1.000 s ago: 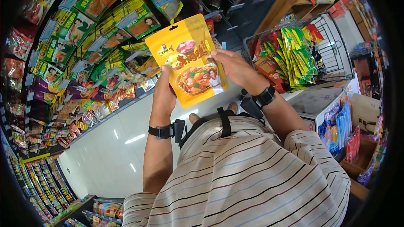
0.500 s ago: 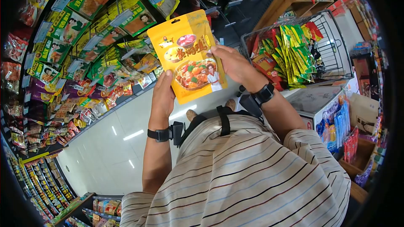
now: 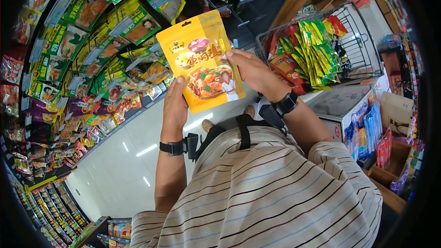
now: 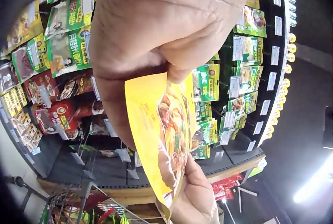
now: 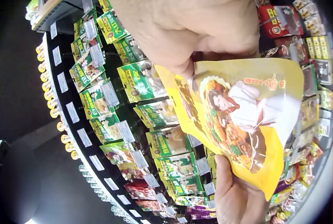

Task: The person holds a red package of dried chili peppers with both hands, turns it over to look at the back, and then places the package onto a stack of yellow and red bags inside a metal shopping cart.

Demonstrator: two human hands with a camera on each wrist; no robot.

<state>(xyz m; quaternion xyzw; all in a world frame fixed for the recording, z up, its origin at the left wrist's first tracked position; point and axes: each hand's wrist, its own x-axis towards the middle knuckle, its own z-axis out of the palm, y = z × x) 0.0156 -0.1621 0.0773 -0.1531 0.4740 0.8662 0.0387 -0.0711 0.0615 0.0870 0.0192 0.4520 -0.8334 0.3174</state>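
A yellow seasoning pouch (image 3: 202,64) with a picture of a stew on its front is held up between both hands, its printed face toward the head camera. My left hand (image 3: 174,105) pinches its lower left edge, thumb on the front and fingers hidden behind. At the right edge my right hand (image 3: 255,71) grips it the same way, thumb lying on the front. The left wrist view shows the pouch (image 4: 156,135) nearly edge-on below the left hand (image 4: 166,26). In the right wrist view the pouch (image 5: 239,115) hangs under the right hand (image 5: 192,16).
Racks of hanging seasoning packets (image 3: 69,41) curve along the left and front. A wire shopping basket (image 3: 363,41) at the right holds several green and yellow packets (image 3: 317,55). Under it stands a white box-like unit (image 3: 337,103). Pale tiled floor (image 3: 124,170) lies between the shelves.
The view has shifted slightly, so shelves and basket sit a little differently in frame. Both hands keep their hold on the pouch, which has moved only a little.
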